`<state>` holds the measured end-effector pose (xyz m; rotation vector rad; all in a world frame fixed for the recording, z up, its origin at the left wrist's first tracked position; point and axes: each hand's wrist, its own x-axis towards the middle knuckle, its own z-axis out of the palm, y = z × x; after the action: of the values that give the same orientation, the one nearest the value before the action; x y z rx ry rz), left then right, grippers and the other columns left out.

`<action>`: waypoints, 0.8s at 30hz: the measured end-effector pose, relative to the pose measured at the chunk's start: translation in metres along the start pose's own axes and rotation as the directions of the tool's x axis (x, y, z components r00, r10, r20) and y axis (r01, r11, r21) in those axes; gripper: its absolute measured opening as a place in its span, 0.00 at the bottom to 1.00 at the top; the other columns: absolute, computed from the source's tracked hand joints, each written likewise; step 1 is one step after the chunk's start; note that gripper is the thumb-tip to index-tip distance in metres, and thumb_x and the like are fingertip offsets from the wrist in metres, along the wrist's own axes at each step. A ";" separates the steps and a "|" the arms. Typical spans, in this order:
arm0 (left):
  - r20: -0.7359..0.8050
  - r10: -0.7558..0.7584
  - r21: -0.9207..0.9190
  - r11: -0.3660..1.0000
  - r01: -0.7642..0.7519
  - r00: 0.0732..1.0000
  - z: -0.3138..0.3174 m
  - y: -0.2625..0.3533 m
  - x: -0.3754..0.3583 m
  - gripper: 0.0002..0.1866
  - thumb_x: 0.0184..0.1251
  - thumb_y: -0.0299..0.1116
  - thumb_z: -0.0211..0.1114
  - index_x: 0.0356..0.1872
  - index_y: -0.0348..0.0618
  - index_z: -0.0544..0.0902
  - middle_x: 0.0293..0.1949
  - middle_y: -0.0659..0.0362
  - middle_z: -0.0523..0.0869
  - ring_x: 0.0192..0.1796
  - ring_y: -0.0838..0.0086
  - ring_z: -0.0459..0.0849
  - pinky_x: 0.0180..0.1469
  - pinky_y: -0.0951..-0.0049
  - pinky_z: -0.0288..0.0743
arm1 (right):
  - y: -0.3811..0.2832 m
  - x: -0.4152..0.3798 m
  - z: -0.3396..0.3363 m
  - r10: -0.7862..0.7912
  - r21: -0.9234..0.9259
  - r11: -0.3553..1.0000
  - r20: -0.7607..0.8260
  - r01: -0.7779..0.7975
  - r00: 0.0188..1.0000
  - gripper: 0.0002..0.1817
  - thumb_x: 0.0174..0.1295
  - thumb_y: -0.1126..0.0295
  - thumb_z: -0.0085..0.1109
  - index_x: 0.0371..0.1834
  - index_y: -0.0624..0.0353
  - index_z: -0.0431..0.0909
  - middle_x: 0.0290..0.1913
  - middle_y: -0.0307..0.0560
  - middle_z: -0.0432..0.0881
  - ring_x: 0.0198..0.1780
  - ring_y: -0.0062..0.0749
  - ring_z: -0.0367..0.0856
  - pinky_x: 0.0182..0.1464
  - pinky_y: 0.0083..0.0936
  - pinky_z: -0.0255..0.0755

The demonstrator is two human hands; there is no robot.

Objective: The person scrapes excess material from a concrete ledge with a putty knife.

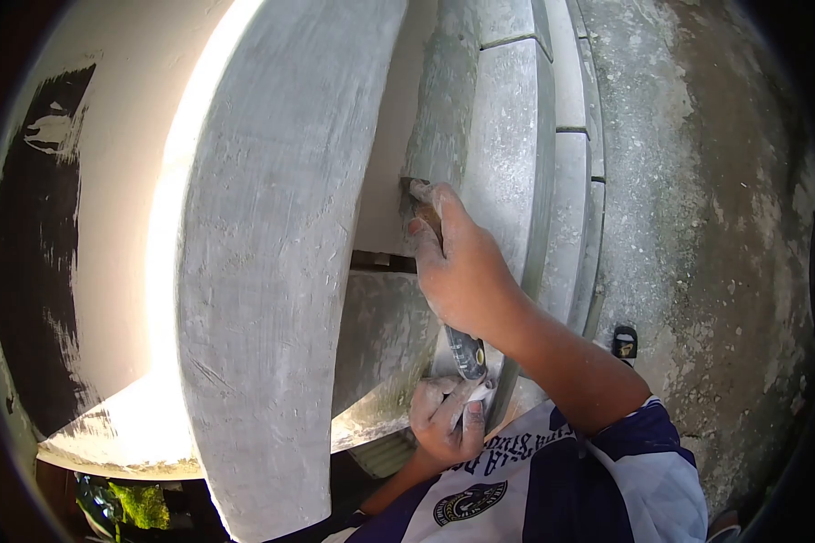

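Observation:
Wrapped round a dusty hand tool, my right hand (466, 271) is at the pale recessed strip between two grey surfaces. The tool's small dark blade end (412, 188) touches the grey edge there. Out of the bottom of this hand comes a black handle-like piece (466, 351) with a label; whether it belongs to the same tool is unclear. Just below, my left hand (445, 418) has curled fingers round a small whitish item (482, 391), close to the end of the black piece. Pale dust covers both hands.
A broad curved grey slab (272, 217) stands left of my hands. Stepped grey ledges (512, 154) curve along the right. Beyond them is a stained concrete floor (670, 271) with a black sandal (624, 342). A cream wall with a dark painted patch (36, 262) is far left.

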<state>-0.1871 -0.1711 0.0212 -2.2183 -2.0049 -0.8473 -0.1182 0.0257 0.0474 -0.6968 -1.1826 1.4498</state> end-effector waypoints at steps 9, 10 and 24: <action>0.009 0.002 0.004 1.000 -0.003 1.000 -0.002 0.002 0.000 0.17 0.68 0.31 0.65 0.52 0.34 0.92 0.35 0.49 0.83 0.38 0.60 0.81 0.43 0.65 0.74 | -0.002 0.013 -0.005 0.084 -0.038 0.996 0.012 -0.083 0.996 0.20 0.78 0.71 0.50 0.68 0.71 0.67 0.43 0.75 0.86 0.45 0.71 0.88 0.50 0.53 0.79; 0.012 0.008 0.007 1.000 -0.008 1.000 -0.002 0.001 0.000 0.17 0.68 0.31 0.65 0.52 0.33 0.92 0.35 0.49 0.83 0.38 0.60 0.81 0.43 0.65 0.74 | 0.001 0.009 -0.003 0.053 -0.039 0.998 0.025 -0.052 0.998 0.20 0.78 0.70 0.49 0.68 0.71 0.67 0.43 0.74 0.86 0.45 0.70 0.89 0.50 0.52 0.79; 0.006 0.002 0.000 1.000 -0.002 1.000 -0.003 0.002 -0.002 0.18 0.69 0.33 0.64 0.52 0.33 0.92 0.35 0.48 0.83 0.37 0.59 0.81 0.42 0.66 0.75 | -0.007 0.037 -0.015 0.166 -0.101 0.981 0.010 -0.164 0.986 0.24 0.77 0.71 0.48 0.72 0.71 0.67 0.48 0.75 0.86 0.52 0.69 0.88 0.57 0.51 0.78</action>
<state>-0.1864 -0.1745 0.0231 -2.2254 -2.0046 -0.8410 -0.1109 0.0652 0.0557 -0.8690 -1.2421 1.5451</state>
